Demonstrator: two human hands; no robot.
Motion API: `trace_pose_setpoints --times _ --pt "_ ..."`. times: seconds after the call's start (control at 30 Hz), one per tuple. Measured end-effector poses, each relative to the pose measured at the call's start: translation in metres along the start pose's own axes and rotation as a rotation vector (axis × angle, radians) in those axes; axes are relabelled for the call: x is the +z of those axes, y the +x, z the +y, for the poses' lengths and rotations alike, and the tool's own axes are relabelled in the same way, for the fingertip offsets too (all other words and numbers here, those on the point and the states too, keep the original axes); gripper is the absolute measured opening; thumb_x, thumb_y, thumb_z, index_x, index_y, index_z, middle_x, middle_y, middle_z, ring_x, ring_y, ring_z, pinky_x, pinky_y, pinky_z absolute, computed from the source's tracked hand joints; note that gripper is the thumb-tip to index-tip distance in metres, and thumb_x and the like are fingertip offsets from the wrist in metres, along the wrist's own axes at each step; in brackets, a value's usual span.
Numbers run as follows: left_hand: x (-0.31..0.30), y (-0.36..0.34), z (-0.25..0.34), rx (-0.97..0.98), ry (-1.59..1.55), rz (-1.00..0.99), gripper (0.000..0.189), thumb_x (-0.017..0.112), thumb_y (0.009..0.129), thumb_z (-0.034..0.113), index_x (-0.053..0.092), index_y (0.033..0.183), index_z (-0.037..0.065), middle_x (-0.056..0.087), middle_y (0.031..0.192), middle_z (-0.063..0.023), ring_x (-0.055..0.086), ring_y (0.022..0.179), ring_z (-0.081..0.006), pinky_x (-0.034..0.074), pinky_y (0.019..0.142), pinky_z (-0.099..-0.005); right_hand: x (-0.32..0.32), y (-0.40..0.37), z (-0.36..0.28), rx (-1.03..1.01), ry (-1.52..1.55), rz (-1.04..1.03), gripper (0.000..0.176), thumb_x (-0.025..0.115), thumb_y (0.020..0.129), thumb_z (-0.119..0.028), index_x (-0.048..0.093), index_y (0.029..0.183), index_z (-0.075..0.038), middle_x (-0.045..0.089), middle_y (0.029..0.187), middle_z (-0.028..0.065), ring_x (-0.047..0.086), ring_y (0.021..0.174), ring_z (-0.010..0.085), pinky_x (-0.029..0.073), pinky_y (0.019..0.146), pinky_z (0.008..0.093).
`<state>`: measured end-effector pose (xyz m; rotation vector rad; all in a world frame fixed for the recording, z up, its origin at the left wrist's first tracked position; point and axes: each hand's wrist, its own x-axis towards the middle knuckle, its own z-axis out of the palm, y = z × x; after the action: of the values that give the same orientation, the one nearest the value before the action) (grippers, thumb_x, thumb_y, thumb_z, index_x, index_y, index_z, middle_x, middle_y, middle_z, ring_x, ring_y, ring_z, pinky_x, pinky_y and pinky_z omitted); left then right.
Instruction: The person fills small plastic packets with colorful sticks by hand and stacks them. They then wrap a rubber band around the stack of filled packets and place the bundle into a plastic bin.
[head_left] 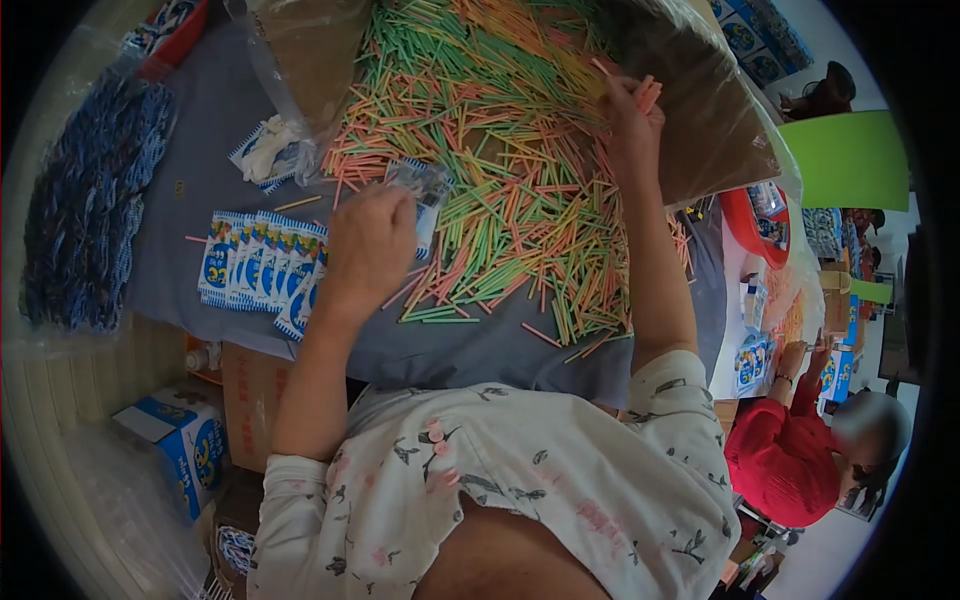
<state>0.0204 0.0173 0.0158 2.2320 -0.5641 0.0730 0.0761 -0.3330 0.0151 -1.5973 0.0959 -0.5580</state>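
Closed fingers of my left hand (372, 240) grip a small blue-and-white packet (430, 205) with a clear part, at the left edge of the stick pile. Farther off on the right, my right hand (634, 115) is closed around a few pinkish-orange sticks (649, 94) that jut out past the fingers. Between and beyond both hands spreads a large heap of thin green, pink, yellow and orange sticks (520, 220). Left of my left hand, several blue-and-white printed packets (262, 258) lie overlapped in a row.
An open cardboard box (715, 130) lined with clear plastic surrounds the pile. A big bag of blue pieces (95, 205) lies far left, near a crumpled white item (268, 150). A red basket (742, 225) stands right. A person in red (785, 460) works at another table.
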Motion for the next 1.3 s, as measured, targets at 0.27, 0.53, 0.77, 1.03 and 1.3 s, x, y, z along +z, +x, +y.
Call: trace_pose_setpoints --times 0.27,0.53,0.77,1.03,1.3 --pt "0.035 -0.006 0.006 0.179 0.528 0.034 0.009 0.061 0.076 0.004 0.065 0.082 -0.001 0.061 0.089 -0.0185 0.061 0.088 -0.0371 0.055 0.058 -0.0447 0.022 -0.015 0.005 -0.022 -0.460 -0.300 0.054 0.062 0.093 -0.048 0.059 0.124 -0.003 0.063 0.111 0.0134 0.058 0.105 0.0212 0.043 0.092 0.0355" --pt "0.027 -0.015 -0.008 0.320 0.451 0.088 0.007 0.060 0.081 0.006 0.064 0.078 0.000 0.059 0.086 -0.0146 0.059 0.087 -0.0346 0.051 0.071 -0.0464 0.015 -0.016 0.032 -0.009 0.025 -0.421 0.026 0.072 0.090 -0.027 0.059 0.093 -0.005 0.042 0.078 -0.0039 0.040 0.074 0.0095 0.040 0.070 0.0253" --pt "0.004 -0.013 -0.009 0.176 0.246 -0.028 0.012 0.061 0.085 0.008 0.066 0.084 -0.003 0.060 0.083 -0.0146 0.059 0.084 -0.0339 0.048 0.076 -0.0447 0.028 -0.022 0.026 -0.058 -0.501 -0.462 0.021 0.075 0.086 -0.017 0.064 0.095 -0.001 0.060 0.079 0.0005 0.053 0.073 0.0098 0.046 0.069 0.0272" --pt "0.022 -0.024 -0.009 0.281 0.351 0.067 0.007 0.063 0.080 0.004 0.064 0.076 -0.001 0.060 0.081 -0.0143 0.058 0.084 -0.0342 0.050 0.075 -0.0432 0.029 -0.025 0.026 -0.090 -0.596 -0.313 0.028 0.062 0.097 -0.029 0.070 0.107 -0.004 0.071 0.089 0.0048 0.066 0.087 0.0175 0.052 0.079 0.0354" --pt "-0.003 -0.011 -0.008 0.259 0.153 0.216 0.010 0.069 0.069 -0.004 0.066 0.078 -0.001 0.057 0.082 -0.0120 0.055 0.085 -0.0305 0.047 0.072 -0.0430 0.037 -0.041 -0.043 0.087 -0.294 -0.250 0.066 0.028 0.103 -0.057 0.063 0.125 -0.006 0.060 0.128 0.0122 0.055 0.115 0.0227 0.045 0.100 0.0382"
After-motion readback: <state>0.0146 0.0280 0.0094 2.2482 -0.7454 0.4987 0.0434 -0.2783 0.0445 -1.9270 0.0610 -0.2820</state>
